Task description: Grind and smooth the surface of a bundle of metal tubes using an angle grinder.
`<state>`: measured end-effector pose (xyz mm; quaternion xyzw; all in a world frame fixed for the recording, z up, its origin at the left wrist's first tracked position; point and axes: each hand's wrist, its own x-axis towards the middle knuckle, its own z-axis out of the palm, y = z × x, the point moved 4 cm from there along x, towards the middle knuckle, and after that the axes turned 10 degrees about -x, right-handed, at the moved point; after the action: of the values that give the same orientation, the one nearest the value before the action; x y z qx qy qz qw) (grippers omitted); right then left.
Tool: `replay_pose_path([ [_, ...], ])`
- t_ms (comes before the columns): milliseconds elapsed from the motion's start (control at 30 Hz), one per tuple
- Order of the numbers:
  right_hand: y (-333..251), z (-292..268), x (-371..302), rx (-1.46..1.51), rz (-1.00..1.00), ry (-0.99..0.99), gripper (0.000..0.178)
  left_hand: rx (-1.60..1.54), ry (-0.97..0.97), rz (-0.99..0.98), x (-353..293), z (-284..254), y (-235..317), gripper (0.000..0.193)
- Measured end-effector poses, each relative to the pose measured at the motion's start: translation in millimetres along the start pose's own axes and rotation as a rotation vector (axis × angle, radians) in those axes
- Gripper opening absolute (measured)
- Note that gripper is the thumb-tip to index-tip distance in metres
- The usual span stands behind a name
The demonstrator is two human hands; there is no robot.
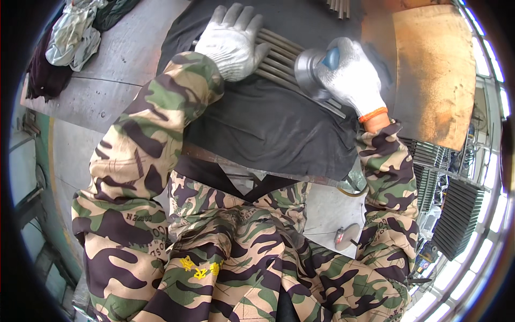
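My left hand (229,47), in a white knitted glove, lies flat across the left part of a row of several metal rods (278,60). Its fingers stretch away from me, with the thumb apart. The rods rest side by side on a black cloth (252,121). My right hand (351,78), gloved in white with an orange cuff, is wrapped round a round grey tool with a blue handle (308,72). That tool is over the right part of the rods; its underside is hidden and its exact kind cannot be made out.
More rods (339,8) lie at the far edge. A brown stained board (434,75) is on the right. Crumpled clothes (72,37) lie on the metal tabletop (126,53) at the far left. Stacked dark bars (458,217) stand low on the right, beyond my right arm.
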<state>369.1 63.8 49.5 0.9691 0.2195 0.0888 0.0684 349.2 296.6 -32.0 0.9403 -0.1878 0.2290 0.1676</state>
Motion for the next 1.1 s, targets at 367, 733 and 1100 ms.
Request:
replay_pose_path([
  [367,6,-13,15,-0.026,0.065,-0.098,0.043,-0.159,-0.101,-0.045,26,18,16,0.056],
  [733,-2,-14,22,-0.003,0.062,-0.136,0.044,-0.069,0.067,0.010,8,8,20,0.053],
  [1100,45,-22,16,0.329,0.195,-0.092,0.045,-0.125,-0.032,-0.046,9,11,11,0.053],
])
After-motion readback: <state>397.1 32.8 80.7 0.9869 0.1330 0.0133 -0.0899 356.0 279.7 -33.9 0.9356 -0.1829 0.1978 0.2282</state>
